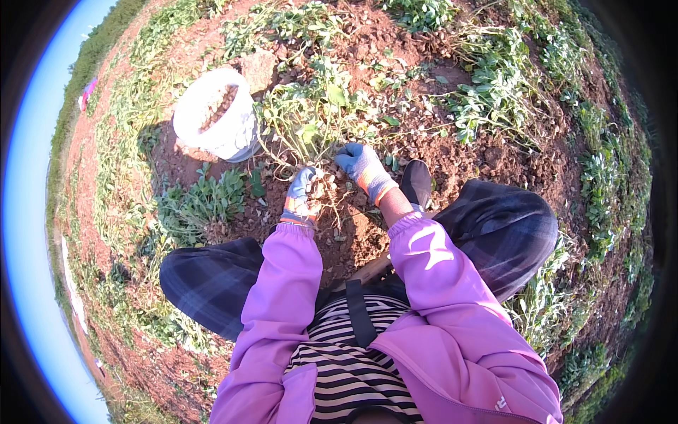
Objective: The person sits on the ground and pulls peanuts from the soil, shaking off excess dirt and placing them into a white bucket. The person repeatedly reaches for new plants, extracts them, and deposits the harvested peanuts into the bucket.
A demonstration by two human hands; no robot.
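Note:
A pulled-up peanut plant (pixel 307 130) lies in front of me, its leafy top pointing away and its roots toward me. My left hand (pixel 301 195), in a grey and orange work glove, is closed around the root end. Pale peanut pods (pixel 324 186) and thin roots show beside its fingers. Gloved alike, my right hand (pixel 365 168) is at the right side of the stems with its fingers curled. Whether it pinches anything is hidden. Just beyond my left hand stands a white bucket (pixel 244 130) partly filled with peanuts (pixel 220 108).
Uprooted peanut plants (pixel 495 90) lie in rows over reddish soil (pixel 476 159). A leafy clump (pixel 204 204) sits by my left knee. My dark shoe (pixel 417 183) is right of my hands. A wooden piece (pixel 371 269) shows between my legs.

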